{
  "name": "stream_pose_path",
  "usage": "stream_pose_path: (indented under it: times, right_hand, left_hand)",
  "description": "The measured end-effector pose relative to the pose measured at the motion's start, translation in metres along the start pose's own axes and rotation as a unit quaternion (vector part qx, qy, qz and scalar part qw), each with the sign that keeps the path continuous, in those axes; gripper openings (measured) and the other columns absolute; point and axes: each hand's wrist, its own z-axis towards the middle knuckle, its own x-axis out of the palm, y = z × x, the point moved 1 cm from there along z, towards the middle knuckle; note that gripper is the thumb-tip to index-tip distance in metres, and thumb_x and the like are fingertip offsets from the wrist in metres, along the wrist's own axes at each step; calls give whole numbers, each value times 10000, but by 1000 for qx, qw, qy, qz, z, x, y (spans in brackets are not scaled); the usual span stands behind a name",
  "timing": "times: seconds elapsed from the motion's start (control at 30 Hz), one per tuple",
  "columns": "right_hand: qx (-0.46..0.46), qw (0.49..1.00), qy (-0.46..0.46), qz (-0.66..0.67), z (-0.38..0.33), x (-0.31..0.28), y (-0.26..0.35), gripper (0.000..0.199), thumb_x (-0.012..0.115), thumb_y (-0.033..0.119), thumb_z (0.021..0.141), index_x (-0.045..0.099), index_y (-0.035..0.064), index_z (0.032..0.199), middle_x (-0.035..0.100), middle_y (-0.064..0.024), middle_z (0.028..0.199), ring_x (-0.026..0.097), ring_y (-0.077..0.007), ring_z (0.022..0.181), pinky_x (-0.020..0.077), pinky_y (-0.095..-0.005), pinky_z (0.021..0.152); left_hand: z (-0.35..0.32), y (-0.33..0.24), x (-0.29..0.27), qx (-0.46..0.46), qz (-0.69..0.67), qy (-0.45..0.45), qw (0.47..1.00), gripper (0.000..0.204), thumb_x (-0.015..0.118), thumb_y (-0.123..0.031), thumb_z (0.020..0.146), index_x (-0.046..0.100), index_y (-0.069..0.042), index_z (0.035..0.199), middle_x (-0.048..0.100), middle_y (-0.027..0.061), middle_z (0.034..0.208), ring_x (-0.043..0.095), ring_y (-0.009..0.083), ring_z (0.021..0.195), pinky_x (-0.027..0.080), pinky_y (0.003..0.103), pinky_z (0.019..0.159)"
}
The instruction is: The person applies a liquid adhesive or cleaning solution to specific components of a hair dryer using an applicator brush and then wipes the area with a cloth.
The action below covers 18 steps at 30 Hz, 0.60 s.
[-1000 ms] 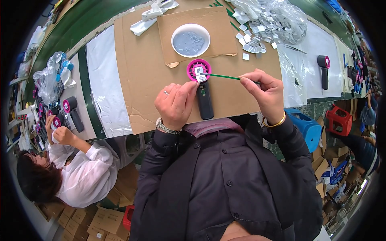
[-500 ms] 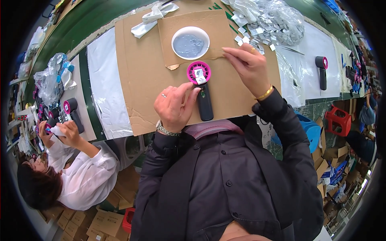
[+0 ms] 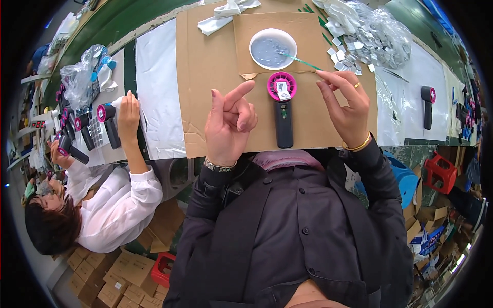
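Note:
A dark handheld fan [image 3: 284, 123] with a pink ring lies in front of me, a small white-and-silver square [image 3: 283, 91] on its head. My left hand [image 3: 229, 120] is raised left of the fan, apart from it. Its index finger points out, the other fingers are loosely bent, and it holds nothing. My right hand [image 3: 346, 100] has thumb and index fingertips at the end of a thin green stick [image 3: 307, 63]. The stick's other end dips into bluish-grey, wet-looking stuff in a white bowl [image 3: 253, 57] beyond the fan.
Cardboard [image 3: 210, 97] covers the table before me. Silver-white squares [image 3: 348, 60] and clear plastic bags [image 3: 387, 41] lie at the back right, a white glove [image 3: 215, 24] at the back left. Another fan [image 3: 427, 109] lies right. A co-worker [image 3: 110, 210] handles fans at the left.
My left hand has let go of the fan and drawn back, index finger out. The green stick now reaches into the bowl, where it was beside the rim. The whole view has shifted.

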Motion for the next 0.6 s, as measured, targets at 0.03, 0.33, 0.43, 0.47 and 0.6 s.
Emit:
stream_pose_path:
  times: [0.03,0.33,0.43,0.47,0.6]
  right_hand:
    - [1,1000,-2,4,-1,0,1,279,763,-49,900,755,12,1172,681,-76,962,636,-144,805,514,-278,723]
    - [20,1000,-12,0,-1,-14,6,249,759,-49,906,758,4,1149,679,-80,955,634,-138,776,511,-272,710]
    - [31,999,-20,11,0,-11,8,245,758,-49,907,758,5,1146,679,-81,956,636,-140,780,511,-271,713]
    - [29,999,-23,12,0,-10,9,245,758,-49,907,758,5,1146,679,-81,956,636,-140,780,511,-271,713]
    - [26,999,-26,18,-4,-7,12,244,759,-47,907,759,7,1145,680,-86,960,638,-140,783,515,-272,711]
  left_hand:
    - [-1,-2,1,2,1,1,1000,677,239,-491,1161,576,20,1451,325,-40,626,262,93,575,238,275,554]
    - [60,-96,9,213,652,-113,718,271,733,-186,985,750,-50,1218,565,2,748,520,125,662,434,265,640]
    - [129,-113,-31,286,770,-71,566,291,816,-209,878,764,-54,1118,670,94,938,656,240,849,527,366,769]
    - [148,-111,-47,288,801,-58,522,306,831,-221,855,765,-55,1103,688,125,1000,681,282,925,540,401,814]
    - [199,-98,-97,205,840,-72,497,365,848,-324,865,779,-80,1127,686,106,1063,664,224,852,555,364,787]
